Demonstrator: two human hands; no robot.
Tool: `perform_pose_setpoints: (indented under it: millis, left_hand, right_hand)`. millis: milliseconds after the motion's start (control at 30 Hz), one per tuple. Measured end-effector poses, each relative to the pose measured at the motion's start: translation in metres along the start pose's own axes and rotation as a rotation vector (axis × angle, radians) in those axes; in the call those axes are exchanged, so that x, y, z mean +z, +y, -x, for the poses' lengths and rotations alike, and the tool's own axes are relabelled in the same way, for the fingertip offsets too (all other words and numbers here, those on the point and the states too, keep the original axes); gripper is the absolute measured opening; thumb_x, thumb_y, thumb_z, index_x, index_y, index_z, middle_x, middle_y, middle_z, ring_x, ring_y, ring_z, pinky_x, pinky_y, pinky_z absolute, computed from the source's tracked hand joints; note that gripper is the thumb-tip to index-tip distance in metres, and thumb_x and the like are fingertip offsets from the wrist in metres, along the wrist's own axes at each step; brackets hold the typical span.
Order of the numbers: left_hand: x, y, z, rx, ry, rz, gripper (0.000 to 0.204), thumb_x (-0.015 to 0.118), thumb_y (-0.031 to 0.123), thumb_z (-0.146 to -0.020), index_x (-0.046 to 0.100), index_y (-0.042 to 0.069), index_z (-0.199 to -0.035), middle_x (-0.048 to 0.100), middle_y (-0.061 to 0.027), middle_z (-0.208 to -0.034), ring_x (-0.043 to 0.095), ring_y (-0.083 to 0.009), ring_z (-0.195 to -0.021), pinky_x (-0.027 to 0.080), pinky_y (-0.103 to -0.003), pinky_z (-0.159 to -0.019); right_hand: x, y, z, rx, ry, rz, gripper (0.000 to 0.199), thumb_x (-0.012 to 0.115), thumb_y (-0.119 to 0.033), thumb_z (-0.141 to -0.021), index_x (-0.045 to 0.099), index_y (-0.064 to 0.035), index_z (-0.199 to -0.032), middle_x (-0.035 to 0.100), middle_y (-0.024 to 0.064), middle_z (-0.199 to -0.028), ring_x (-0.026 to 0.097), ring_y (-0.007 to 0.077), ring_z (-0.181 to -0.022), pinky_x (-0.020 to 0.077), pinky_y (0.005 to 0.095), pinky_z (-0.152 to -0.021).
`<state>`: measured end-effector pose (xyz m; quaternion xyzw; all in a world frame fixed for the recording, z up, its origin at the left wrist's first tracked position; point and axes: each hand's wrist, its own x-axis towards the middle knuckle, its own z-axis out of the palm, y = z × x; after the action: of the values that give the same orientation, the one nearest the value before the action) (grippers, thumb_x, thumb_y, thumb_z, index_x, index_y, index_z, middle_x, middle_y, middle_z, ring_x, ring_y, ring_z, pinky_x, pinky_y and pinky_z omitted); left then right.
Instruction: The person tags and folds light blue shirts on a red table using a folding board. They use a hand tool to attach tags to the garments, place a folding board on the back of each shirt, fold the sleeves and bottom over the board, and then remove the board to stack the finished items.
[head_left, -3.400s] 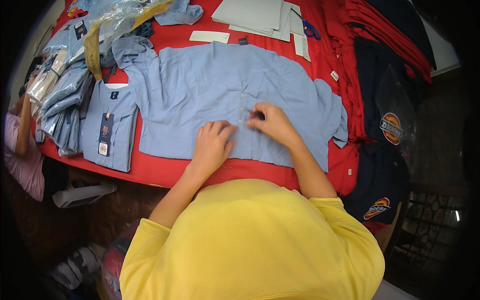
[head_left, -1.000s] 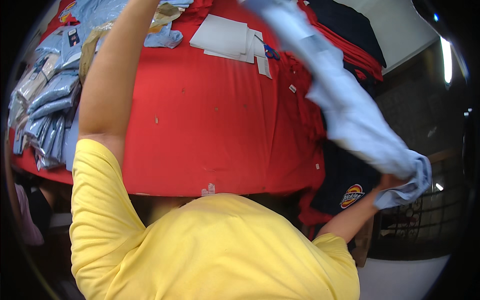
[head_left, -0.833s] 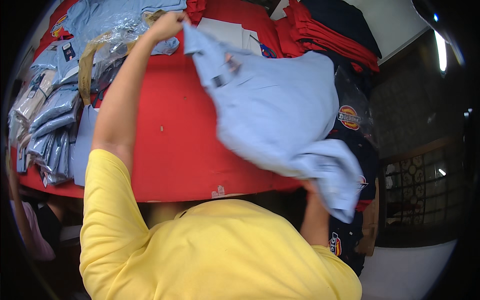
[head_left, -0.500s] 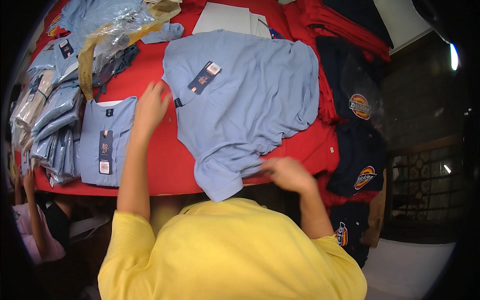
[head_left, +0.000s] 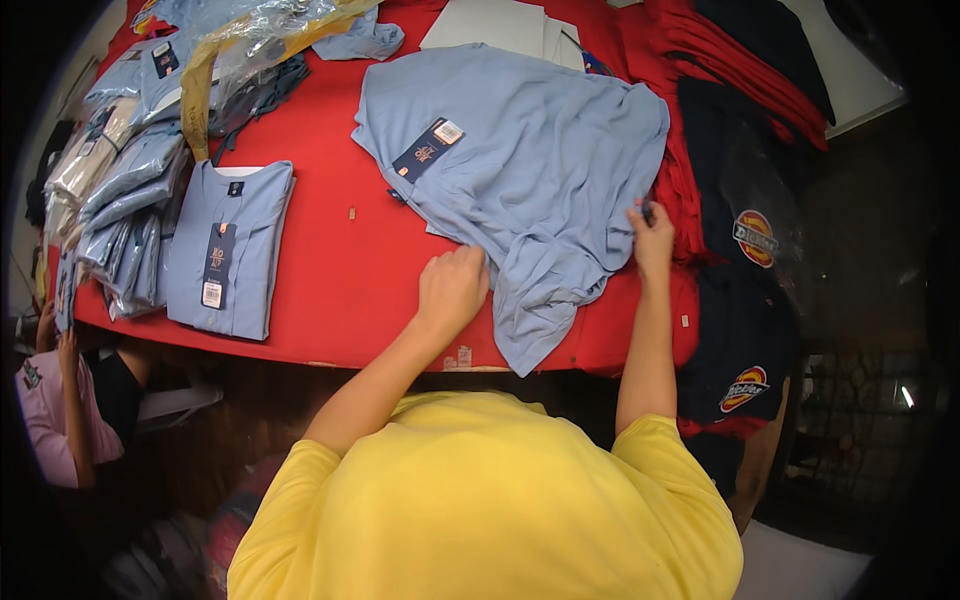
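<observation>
A light-blue shirt [head_left: 530,150] lies loosely spread and wrinkled on the red-covered table in front of me, a dark hang tag [head_left: 428,150] on its upper left part. One bunched part of it hangs toward the table's near edge. My left hand [head_left: 452,288] is closed, its fingers curled on the shirt's lower left edge. At the shirt's right edge, my right hand [head_left: 653,238] is closed around a small dark thing [head_left: 648,213] that I cannot make out. Left of the shirt lies a neatly folded light-blue shirt [head_left: 255,250] with its own dark tag.
Bagged folded garments [head_left: 130,200] are piled at the left, with clear plastic and yellow tape [head_left: 197,110] above them. White sheets [head_left: 490,28] lie at the back. Dark garments with round patches [head_left: 730,330] and red cloth stack at the right. Another person [head_left: 65,420] is at the far left.
My left hand has come from beside the folded shirt to the spread shirt's lower left edge. My right hand has moved up and right along it. The shirt's near part has shifted right.
</observation>
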<state>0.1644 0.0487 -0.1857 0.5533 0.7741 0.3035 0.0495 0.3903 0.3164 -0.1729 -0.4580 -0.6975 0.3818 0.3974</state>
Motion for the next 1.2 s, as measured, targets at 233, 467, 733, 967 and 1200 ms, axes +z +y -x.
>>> perform_pose_setpoints:
  millis: [233, 467, 733, 967, 1200]
  left_hand:
    - [-0.128, -0.102, 0.058, -0.582, 0.453, 1.252, 0.025, 0.05, 0.017, -0.098, 0.044, 0.006, -0.12, 0.058, -0.0117, -0.111, 0.061, -0.023, -0.101, 0.053, -0.04, -0.085]
    - [-0.154, -0.097, 0.095, -0.752, 0.194, 0.924, 0.017, 0.051, 0.018, -0.098, 0.056, 0.003, -0.105, 0.058, -0.0067, -0.103, 0.056, -0.0146, -0.09, 0.05, -0.031, -0.078]
    - [-0.089, -0.04, 0.129, -0.498, 0.067, -0.283, 0.036, 0.07, 0.029, -0.084, 0.053, -0.002, -0.085, 0.051, -0.0138, -0.087, 0.053, -0.0314, -0.077, 0.043, -0.039, -0.071]
    - [-0.118, -0.058, 0.15, -0.842, 0.373, 0.838, 0.012, 0.058, 0.012, -0.094, 0.054, 0.001, -0.094, 0.058, -0.003, -0.091, 0.051, -0.0085, -0.077, 0.043, -0.025, -0.069]
    - [-0.115, -0.09, 0.185, -0.924, 0.236, 1.256, 0.023, 0.057, 0.013, -0.095, 0.05, 0.0, -0.112, 0.062, -0.0128, -0.115, 0.062, -0.0202, -0.103, 0.05, -0.037, -0.091]
  right_hand:
    - [-0.129, -0.062, 0.059, 0.245, 0.126, -0.213, 0.022, 0.071, -0.009, -0.082, 0.062, -0.0062, -0.102, 0.048, -0.0049, -0.068, 0.037, 0.0016, -0.048, 0.0254, 0.0178, -0.04]
    - [-0.144, -0.025, 0.115, 0.347, -0.102, 0.464, 0.016, 0.068, -0.012, -0.083, 0.062, -0.0014, -0.093, 0.061, 0.004, -0.072, 0.057, 0.0138, -0.058, 0.043, 0.0283, -0.054]
    - [-0.023, -0.027, 0.075, -0.149, -0.093, 0.405, 0.022, 0.062, -0.016, -0.089, 0.064, 0.0015, -0.102, 0.067, 0.0156, -0.091, 0.066, 0.0286, -0.079, 0.0502, 0.0366, -0.074]
    - [0.0, -0.017, 0.06, 0.179, -0.243, 0.268, 0.02, 0.07, -0.012, -0.081, 0.062, 0.0028, -0.091, 0.061, 0.0098, -0.074, 0.06, 0.0177, -0.067, 0.0471, 0.0308, -0.059]
    - [-0.122, -0.012, 0.108, 0.362, 0.191, 0.021, 0.015, 0.072, -0.015, -0.084, 0.063, -0.0034, -0.083, 0.054, -0.0023, -0.061, 0.043, 0.0037, -0.047, 0.03, 0.0208, -0.042]
